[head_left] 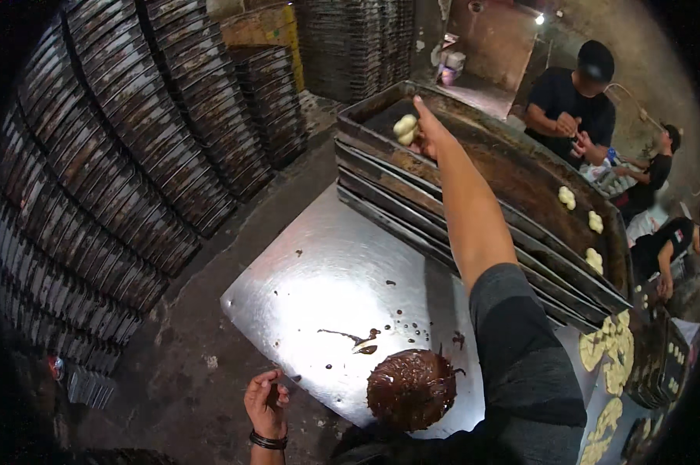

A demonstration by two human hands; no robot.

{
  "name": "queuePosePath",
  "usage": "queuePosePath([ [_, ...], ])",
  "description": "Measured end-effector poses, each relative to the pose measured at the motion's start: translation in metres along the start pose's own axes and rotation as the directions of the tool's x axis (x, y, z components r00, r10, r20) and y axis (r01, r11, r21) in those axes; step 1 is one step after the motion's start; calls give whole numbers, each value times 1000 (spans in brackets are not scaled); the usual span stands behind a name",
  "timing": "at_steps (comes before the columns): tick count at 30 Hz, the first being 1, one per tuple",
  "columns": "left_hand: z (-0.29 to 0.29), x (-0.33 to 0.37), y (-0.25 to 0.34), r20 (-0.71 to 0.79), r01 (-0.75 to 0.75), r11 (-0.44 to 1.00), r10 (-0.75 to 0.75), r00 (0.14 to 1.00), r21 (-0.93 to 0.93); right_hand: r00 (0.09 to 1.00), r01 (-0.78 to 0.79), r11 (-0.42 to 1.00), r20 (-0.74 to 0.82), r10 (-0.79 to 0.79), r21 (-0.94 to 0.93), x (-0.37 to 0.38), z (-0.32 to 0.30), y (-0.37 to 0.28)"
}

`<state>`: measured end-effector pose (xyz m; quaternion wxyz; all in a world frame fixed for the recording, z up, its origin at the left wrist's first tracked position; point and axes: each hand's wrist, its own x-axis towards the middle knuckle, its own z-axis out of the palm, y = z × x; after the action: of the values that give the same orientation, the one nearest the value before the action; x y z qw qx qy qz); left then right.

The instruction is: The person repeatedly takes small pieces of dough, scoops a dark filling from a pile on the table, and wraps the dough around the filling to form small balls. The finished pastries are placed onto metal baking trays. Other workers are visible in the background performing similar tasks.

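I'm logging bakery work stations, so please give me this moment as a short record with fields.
Right hand: the right hand is at a pale, lobed dough piece; whether gripping or releasing is unclear
Left hand: the left hand is low, fingers loosely curled, no object visible in it
Tray: dark, rectangular metal tray atop a stack, with three more pale dough pieces toward its right end
Table: shiny silver metal table, spattered dark brown
On table: glossy, round, dark-brown mass

right sleeve [520, 372] — short, dark grey | left-wrist bracelet [268, 441] — dark, banded
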<state>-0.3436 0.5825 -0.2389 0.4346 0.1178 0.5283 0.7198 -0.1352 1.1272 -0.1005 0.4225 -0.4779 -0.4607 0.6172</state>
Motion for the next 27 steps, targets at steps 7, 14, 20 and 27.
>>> queuePosePath([
  [7,37,-14,8,150,-7,1000,6,989,8,975,174,911,-63,-213,-374,-67,-54,-22],
  [14,75,-74,-4,463,-110,985,36,885,135,943,99,973,331,-25,-209,-302,-210,58],
  [20,112,-170,-58,500,-3,991,-66,864,135,961,127,474,-10,-276,-871,-368,-347,256],
  [27,136,-271,-96,443,98,988,-143,885,121,969,199,512,90,-230,-836,-397,-341,282],
])
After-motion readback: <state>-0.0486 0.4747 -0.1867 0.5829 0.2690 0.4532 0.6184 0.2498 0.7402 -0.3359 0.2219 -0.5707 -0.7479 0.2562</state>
